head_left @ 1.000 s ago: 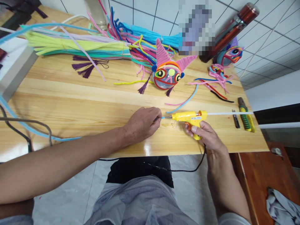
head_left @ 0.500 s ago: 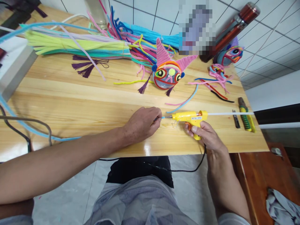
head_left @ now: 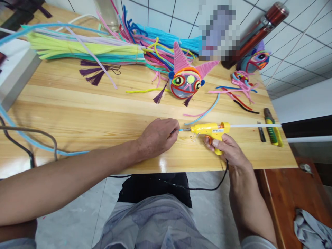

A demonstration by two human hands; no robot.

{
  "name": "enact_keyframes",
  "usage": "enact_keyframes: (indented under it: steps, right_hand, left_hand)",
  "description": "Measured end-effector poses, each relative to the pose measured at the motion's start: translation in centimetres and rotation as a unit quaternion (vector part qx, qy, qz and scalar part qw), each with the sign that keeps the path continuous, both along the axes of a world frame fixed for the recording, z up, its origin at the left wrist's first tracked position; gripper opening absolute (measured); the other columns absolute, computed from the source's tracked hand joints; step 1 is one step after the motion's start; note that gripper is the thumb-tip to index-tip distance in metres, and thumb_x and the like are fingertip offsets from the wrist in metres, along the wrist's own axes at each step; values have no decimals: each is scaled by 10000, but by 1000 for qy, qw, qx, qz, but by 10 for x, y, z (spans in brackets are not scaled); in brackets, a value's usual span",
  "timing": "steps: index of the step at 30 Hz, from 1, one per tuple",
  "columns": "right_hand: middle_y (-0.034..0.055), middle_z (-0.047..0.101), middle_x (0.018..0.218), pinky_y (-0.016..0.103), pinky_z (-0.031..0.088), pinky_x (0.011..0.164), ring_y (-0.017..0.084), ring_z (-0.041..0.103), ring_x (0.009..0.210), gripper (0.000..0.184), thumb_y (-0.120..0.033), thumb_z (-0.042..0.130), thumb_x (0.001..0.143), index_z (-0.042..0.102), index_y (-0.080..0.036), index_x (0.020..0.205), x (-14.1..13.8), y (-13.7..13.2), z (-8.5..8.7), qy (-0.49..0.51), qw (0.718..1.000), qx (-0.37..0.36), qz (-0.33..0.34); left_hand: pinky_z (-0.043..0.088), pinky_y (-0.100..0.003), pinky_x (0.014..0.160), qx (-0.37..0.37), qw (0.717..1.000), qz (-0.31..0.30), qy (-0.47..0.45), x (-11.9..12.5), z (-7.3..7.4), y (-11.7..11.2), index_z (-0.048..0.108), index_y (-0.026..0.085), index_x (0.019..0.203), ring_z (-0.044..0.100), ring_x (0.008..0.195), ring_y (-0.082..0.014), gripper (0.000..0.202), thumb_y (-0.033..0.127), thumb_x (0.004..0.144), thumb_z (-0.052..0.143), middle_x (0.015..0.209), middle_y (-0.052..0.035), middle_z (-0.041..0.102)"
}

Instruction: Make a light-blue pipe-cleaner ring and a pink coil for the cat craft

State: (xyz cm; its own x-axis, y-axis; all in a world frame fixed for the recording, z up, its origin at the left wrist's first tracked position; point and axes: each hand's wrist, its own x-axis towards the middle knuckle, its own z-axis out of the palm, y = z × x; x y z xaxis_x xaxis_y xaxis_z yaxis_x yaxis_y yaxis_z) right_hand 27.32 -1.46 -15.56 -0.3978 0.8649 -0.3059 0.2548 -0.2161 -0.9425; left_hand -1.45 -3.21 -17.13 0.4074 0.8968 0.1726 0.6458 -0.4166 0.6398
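Note:
My right hand (head_left: 229,148) grips a yellow hot glue gun (head_left: 207,128) by its handle, a finger on the orange trigger. A white glue stick (head_left: 254,126) juts from the gun's back. My left hand (head_left: 162,136) is closed in a pinch; a small light-blue tip, like a pipe cleaner end (head_left: 181,130), pokes out of its fingers and meets the gun's metal nozzle. The rest of that piece is hidden in the hand. Beyond the hands sits a mask-like figure (head_left: 185,84) with pink horns, ringed eyes and purple tassels.
Bundles of pipe cleaners (head_left: 88,50) lie at the back left near a purple tassel (head_left: 95,74). Loose pipe cleaner pieces (head_left: 242,103), pliers (head_left: 271,128) and a red thermos (head_left: 256,34) are on the right. The gun's black cord (head_left: 225,176) hangs over the table's front edge.

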Motion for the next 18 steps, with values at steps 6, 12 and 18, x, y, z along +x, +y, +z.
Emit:
enact_keyframes:
  steps: [6, 12, 18]
  right_hand:
    - [9, 539, 632, 299, 332, 573, 144, 442, 592, 475, -639, 807, 771, 719, -174, 817, -1, 0, 2, 3, 1000, 4, -1]
    - [8, 534, 630, 298, 342, 567, 147, 444, 590, 470, -637, 795, 780, 711, -176, 814, 0, 0, 0, 3, 1000, 10, 3]
    - [8, 537, 626, 303, 341, 571, 146, 441, 584, 479, -643, 800, 777, 709, -173, 811, -1, 1, 1, 4, 1000, 8, 6]
  left_hand:
    - [415, -349, 787, -3, 1000, -1, 3, 1, 0, 0, 573, 178, 909, 596, 781, -168, 95, 156, 959, 495, 897, -33, 702]
    - [423, -347, 790, 3, 1000, -1, 5, 0, -1, 0, 574, 181, 909, 605, 793, -173, 93, 161, 958, 497, 898, -32, 700]
    - [419, -351, 791, -3, 1000, -3, 6, 0, 0, 0, 571, 182, 909, 603, 791, -174, 96, 158, 959, 493, 907, -39, 704]
